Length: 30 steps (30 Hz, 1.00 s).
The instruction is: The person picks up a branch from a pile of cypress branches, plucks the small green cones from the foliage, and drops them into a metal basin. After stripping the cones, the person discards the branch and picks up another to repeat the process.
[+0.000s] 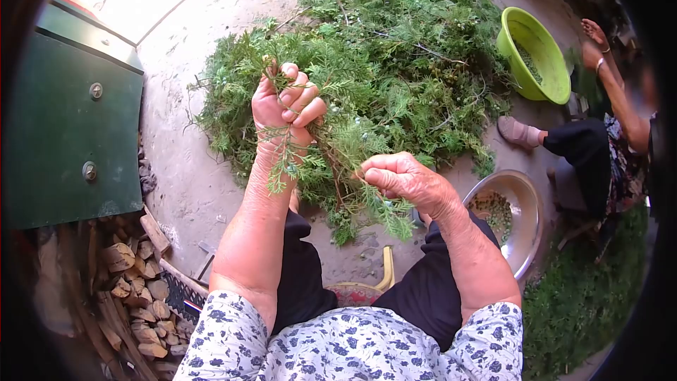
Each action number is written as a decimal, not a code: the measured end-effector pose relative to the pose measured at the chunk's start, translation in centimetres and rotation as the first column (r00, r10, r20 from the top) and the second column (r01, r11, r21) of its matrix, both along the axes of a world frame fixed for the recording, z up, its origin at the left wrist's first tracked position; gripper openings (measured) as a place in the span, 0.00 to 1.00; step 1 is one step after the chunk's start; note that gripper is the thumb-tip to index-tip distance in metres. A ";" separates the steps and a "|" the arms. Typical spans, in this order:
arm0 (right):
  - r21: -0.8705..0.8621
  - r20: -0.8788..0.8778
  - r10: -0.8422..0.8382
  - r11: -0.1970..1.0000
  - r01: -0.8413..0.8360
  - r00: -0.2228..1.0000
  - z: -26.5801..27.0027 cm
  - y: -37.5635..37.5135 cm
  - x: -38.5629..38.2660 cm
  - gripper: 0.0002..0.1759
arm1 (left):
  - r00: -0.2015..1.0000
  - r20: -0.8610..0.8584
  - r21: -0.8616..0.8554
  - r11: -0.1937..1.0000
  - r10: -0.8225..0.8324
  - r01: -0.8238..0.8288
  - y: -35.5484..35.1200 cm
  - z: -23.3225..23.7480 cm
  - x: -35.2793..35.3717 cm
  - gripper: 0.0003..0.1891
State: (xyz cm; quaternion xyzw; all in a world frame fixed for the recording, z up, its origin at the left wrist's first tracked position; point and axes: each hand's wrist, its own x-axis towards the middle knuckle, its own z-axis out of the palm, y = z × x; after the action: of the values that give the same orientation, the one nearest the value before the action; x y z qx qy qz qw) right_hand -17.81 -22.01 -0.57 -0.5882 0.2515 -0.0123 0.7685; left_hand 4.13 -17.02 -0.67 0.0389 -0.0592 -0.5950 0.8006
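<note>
pile of green conifer cuttings [395, 49] covers the far concrete ground [176, 169]: feathery, scaly foliage on thin woody stems. green metal door [63, 120] on the left, flat and painted, two bolts. split firewood [134, 282] stacked near left, rough and dry. another person sits at the right, sandalled foot [518, 132] just beside the pile. lime plastic basin [543, 39] far right, tilted, smooth. round steel bowl [530, 220] right of the knees, shiny, small greenish bits inside.

sprig [384, 212] is held up between both hands over the lap, near side of the pile. left hand [285, 109] is closed in a fist round its upper stems. right hand [402, 176] is closed in a pinch, thumb against fingers, on a side twig lower down.

handling, my read: sprig is light and springy, foliage soft and slightly prickly, tips snap easily. hold the woody stem, not the fronds; small berries on it likely drop if shaken.
</note>
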 end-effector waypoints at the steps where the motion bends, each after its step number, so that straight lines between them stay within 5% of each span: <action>1: 0.098 -0.012 0.024 0.995 -0.023 1.000 -0.1 0.0 -0.1 0.13 | 1.000 0.020 -0.023 1.000 -0.007 0.008 0.0 -0.1 0.1 0.16; 4: 0.211 -0.013 -0.038 0.977 0.040 0.999 0.4 -0.1 -0.1 0.10 | 0.986 0.158 0.046 0.998 -0.046 0.040 0.2 0.2 0.2 0.19; 7: -0.122 0.096 -0.371 0.916 0.381 0.923 0.7 -0.9 -0.3 0.07 | 0.916 0.393 0.331 0.942 -0.082 -0.058 0.6 1.4 -1.0 0.19; 10: -0.258 0.120 -0.448 0.848 0.464 0.886 2.0 -1.3 -0.5 0.07 | 0.710 0.644 0.583 0.783 -0.284 -0.217 0.3 2.4 -3.3 0.11; 14: -0.432 0.274 -0.442 0.737 0.520 0.854 1.1 -0.9 0.4 0.07 | 0.518 0.678 0.663 0.737 -0.521 -0.127 0.1 2.6 -5.2 0.09; 16: -0.223 0.416 -0.487 0.764 0.606 0.768 0.1 -0.8 0.8 0.07 | 0.416 0.654 0.690 0.724 -0.632 0.015 0.3 2.9 -4.8 0.07; 18: -0.319 0.424 -0.460 0.731 0.604 0.780 0.5 -1.0 0.7 0.06 | 0.408 0.656 0.687 0.726 -0.635 0.024 0.4 2.9 -4.5 0.07; 21: -0.199 0.237 -0.498 0.816 0.543 0.834 1.3 -1.1 0.6 0.07 | 0.475 0.650 0.662 0.749 -0.593 0.030 0.5 3.1 -4.9 0.06; 23: 0.536 0.246 -0.624 0.726 0.432 0.742 0.3 -1.8 0.4 0.10 | 0.609 0.614 0.645 0.764 -0.503 -0.019 0.6 3.0 -5.1 0.05; 27: 0.506 0.318 -0.664 0.722 0.471 0.676 1.2 -3.2 0.0 0.06 | 0.649 0.675 0.567 0.810 -0.351 -0.151 0.4 2.6 -3.2 0.04; 28: 0.485 0.331 -0.656 0.735 0.474 0.678 1.2 -3.4 -0.4 0.06 | 0.739 0.631 0.561 0.797 -0.236 -0.224 0.1 2.5 -3.2 0.05; 30: 0.479 0.284 -0.594 0.768 0.425 0.753 0.7 -4.2 -1.6 0.07 | 0.793 0.557 0.574 0.805 -0.247 -0.152 0.4 2.1 -2.0 0.06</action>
State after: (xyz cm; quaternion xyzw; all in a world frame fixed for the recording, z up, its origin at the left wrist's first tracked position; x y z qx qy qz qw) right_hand -19.40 -26.18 0.14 -0.3147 0.2313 -0.3019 0.8697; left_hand 2.13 -16.66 1.45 0.4733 -0.1256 -0.5594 0.6688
